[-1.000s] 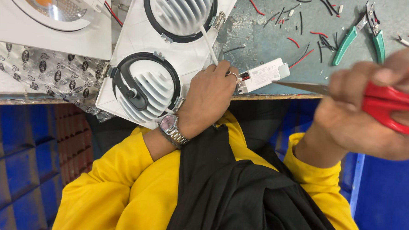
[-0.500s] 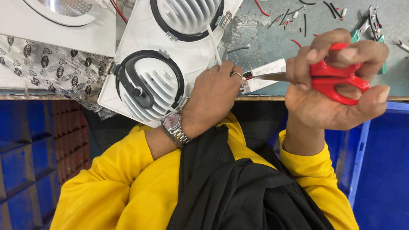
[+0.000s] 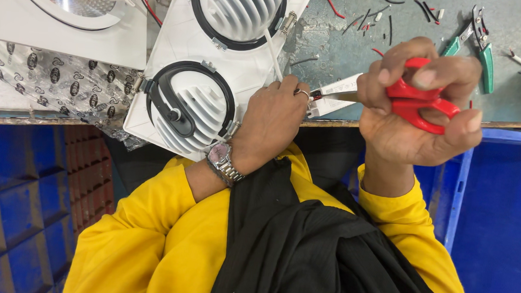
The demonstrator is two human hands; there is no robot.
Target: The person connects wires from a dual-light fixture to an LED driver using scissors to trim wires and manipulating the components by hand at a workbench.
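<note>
My left hand, with a wristwatch and a ring, rests on the white twin light fitting at the table's near edge and pinches a thin white cable and red wire by a small white box. My right hand is closed around the red handles of a pair of scissors. The scissor blades point left toward the wire beside my left fingers. The fitting has two round ribbed white heat sinks in black rings.
Green-handled pliers and several cut red and black wire bits lie on the grey tabletop. Another white lamp sits on patterned wrap at the left. Blue plastic crates stand under the table on both sides.
My right hand has brought the red scissors from the far right in to the left, up to the wire held by my left hand. My left hand has stayed on the fitting.
</note>
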